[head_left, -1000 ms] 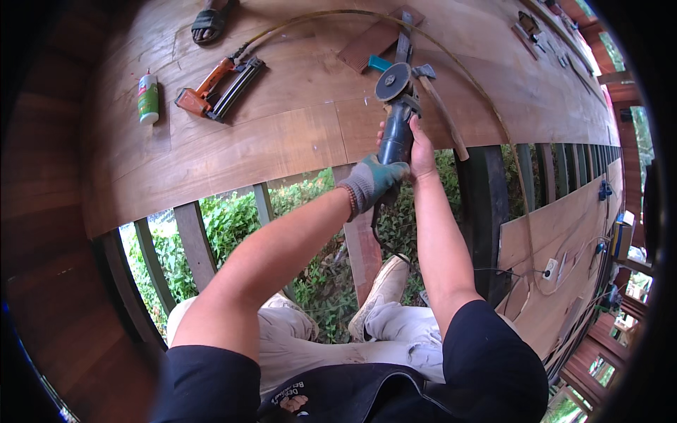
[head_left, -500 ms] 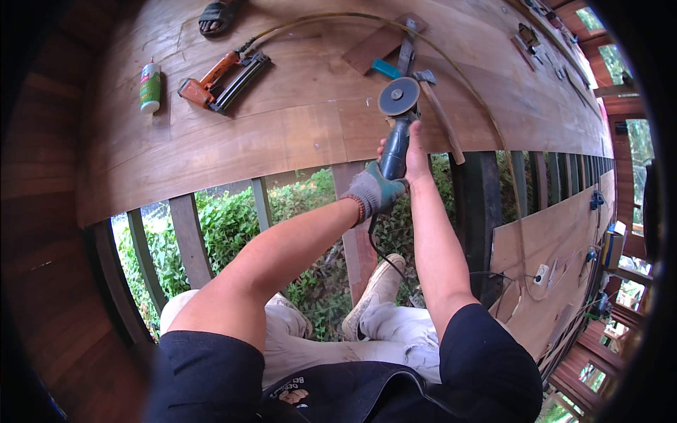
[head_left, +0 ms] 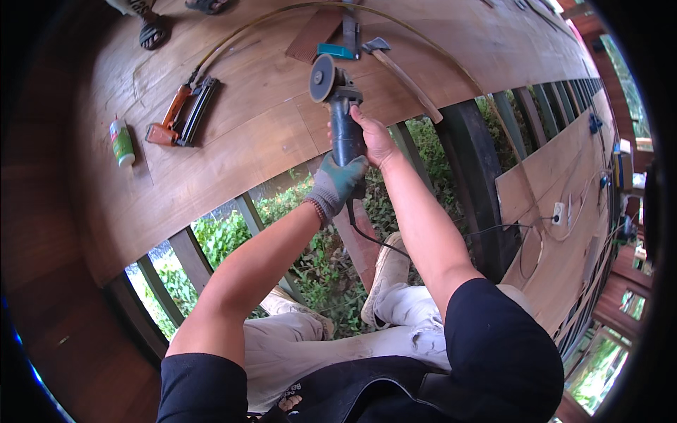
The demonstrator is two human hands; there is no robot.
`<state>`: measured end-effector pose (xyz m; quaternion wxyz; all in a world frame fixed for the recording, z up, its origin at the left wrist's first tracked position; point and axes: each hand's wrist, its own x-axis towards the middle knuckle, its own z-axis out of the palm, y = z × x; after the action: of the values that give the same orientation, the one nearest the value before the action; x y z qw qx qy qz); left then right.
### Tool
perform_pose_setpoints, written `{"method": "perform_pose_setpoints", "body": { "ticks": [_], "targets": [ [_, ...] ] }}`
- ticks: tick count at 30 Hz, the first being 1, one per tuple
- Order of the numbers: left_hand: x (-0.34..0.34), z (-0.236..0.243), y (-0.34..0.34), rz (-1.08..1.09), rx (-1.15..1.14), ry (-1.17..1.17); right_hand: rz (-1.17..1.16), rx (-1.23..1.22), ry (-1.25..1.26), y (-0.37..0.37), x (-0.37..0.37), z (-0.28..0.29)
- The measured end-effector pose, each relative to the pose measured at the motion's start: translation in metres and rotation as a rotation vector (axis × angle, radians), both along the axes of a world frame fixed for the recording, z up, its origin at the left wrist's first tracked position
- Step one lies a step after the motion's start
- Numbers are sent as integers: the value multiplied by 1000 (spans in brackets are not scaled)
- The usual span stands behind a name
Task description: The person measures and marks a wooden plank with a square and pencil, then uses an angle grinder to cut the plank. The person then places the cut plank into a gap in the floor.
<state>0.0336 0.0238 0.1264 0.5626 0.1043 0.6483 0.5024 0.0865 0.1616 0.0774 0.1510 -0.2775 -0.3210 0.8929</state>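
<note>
An angle grinder [head_left: 345,130] with a round cutting disc [head_left: 323,79] is held out in front of me above the edge of the wooden boards. My left hand [head_left: 340,175], in a grey and green glove, wraps round the rear of its body. Bare, my right hand [head_left: 374,137] grips the body farther forward, near the head, with the thumb on top. The disc is turned partly side-on. Beyond the tool lie a hammer [head_left: 405,77] with a wooden handle, a teal-handled square [head_left: 336,51] and a brown wood offcut [head_left: 310,35].
An orange nail gun [head_left: 182,113] with a yellowish hose [head_left: 395,27] and a green-white glue bottle [head_left: 121,143] lie on the boards [head_left: 240,134]. Open joists [head_left: 189,257] over plants are underfoot. A power socket [head_left: 558,213] sits at right. Another person's sandalled foot [head_left: 151,32] stands far left.
The grinder has moved left in view, its disc turning from nearly face-on to more side-on. The surroundings have shifted and rotated as the view moved; another person's foot has appeared at the far left.
</note>
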Motion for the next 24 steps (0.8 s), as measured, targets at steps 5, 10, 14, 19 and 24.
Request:
{"method": "perform_pose_setpoints", "body": {
  "ticks": [5, 10, 14, 19, 24],
  "targets": [
    [-20, 2, 11, -104, 40, 208, 31, 45, -184, 12, -24, 24],
    [-71, 19, 16, -373, 245, 161, -69, 123, -137, 35, -44, 61],
    [-174, 26, -7, -383, 145, 162, -122, 204, -34, 41, -40, 78],
    [-297, -21, -67, -243, -460, 1035, -173, 205, -2, 43, -34, 80],
    [-313, -61, -138, -443, -747, 1140, -170, 223, -21, 42, -30, 74]
  ]
}}
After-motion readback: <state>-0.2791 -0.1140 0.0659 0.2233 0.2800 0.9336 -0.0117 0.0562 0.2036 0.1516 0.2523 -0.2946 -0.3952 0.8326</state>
